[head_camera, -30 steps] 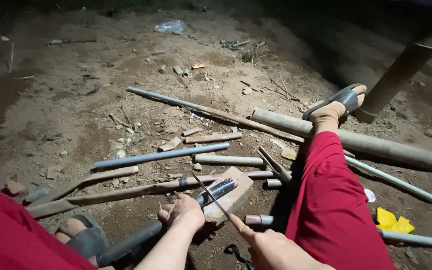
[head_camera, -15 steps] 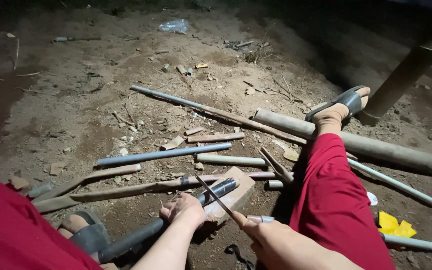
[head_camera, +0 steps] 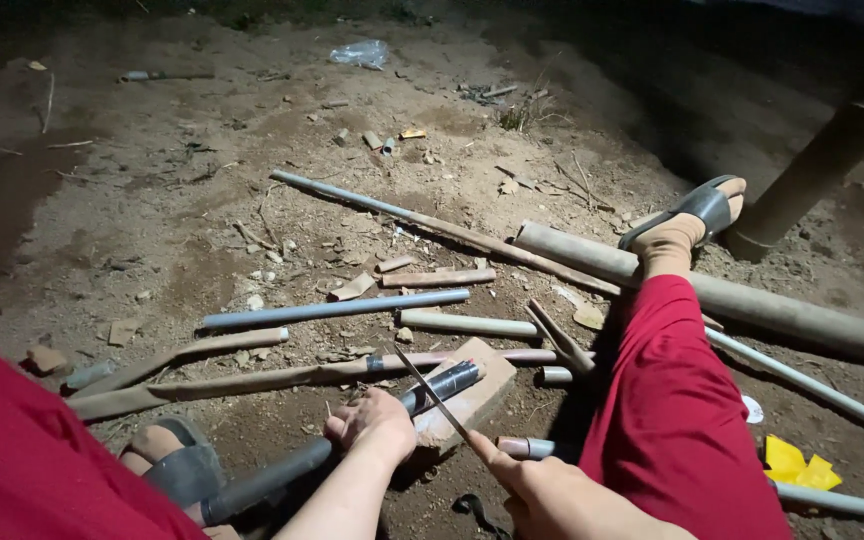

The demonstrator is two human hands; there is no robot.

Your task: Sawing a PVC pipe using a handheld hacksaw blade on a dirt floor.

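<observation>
Bare brown dirt [head_camera: 152,230] fills most of the frame, littered with chips and scraps. Across the right side lies the thick bamboo pole [head_camera: 752,305], running from mid-frame down to the right edge, under my right leg in red trousers [head_camera: 677,420]; my sandalled foot [head_camera: 687,215] rests against it. My other red trouser leg fills the lower left corner, its sandal [head_camera: 177,465] just beside the dark pipe.

A long thin stick [head_camera: 402,215] slants from upper centre to the pole. Below it a grey pipe [head_camera: 337,308] lies level at mid-frame, with shorter cut lengths near it. A split brown strip [head_camera: 252,380] runs along the lower left.

The dark pipe [head_camera: 352,435] lies at lower centre, its far end propped on a wooden block [head_camera: 472,400]. My left hand [head_camera: 372,425] is clamped around this pipe just short of the block. My right hand [head_camera: 542,490], at the bottom of the frame, is closed on the handle of a thin blade [head_camera: 432,395], which slants up to the left and crosses the pipe over the block; whether it touches the pipe I cannot tell.

A yellow scrap [head_camera: 792,462] lies at lower right. A clear plastic bag [head_camera: 362,52] lies crumpled at the top centre; its contents I cannot make out.
</observation>
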